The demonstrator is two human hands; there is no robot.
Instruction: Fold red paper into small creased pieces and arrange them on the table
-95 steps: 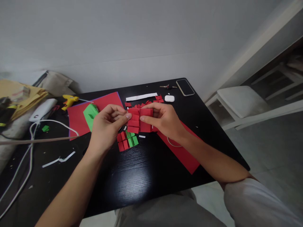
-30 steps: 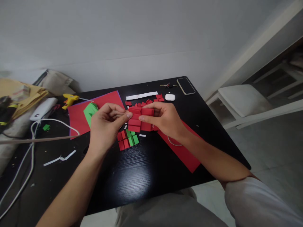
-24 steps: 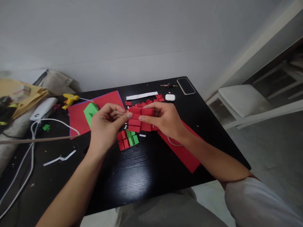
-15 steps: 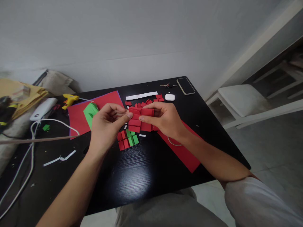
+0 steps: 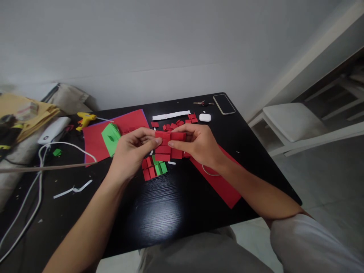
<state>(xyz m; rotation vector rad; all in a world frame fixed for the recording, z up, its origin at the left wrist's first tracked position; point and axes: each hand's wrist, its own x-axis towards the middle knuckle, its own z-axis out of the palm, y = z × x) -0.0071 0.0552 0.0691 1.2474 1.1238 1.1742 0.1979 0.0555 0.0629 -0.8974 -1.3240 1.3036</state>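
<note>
Both hands hold a folded red paper piece (image 5: 163,149) made of several joined strips, raised over the black table. My left hand (image 5: 133,149) pinches its left side between thumb and fingers. On its right side, my right hand (image 5: 199,144) grips with the thumb in front and the fingers behind. Below the piece lies a flat block of red and green folded paper (image 5: 154,168). Small red paper folds (image 5: 173,126) are scattered just behind the hands. A green folded paper stack (image 5: 110,138) rests to the left on a red sheet (image 5: 93,146).
A yellow glue gun (image 5: 85,120), a white power strip (image 5: 54,130) and cables occupy the left. Toward the back are a white paper strip (image 5: 171,115), a white earbud case (image 5: 205,117), keys (image 5: 203,103) and a phone (image 5: 224,104). Another red sheet (image 5: 222,182) lies under my right forearm.
My left hand has shifted slightly right, its thumb now further onto the red piece and pressed against it. The right hand keeps its grip.
</note>
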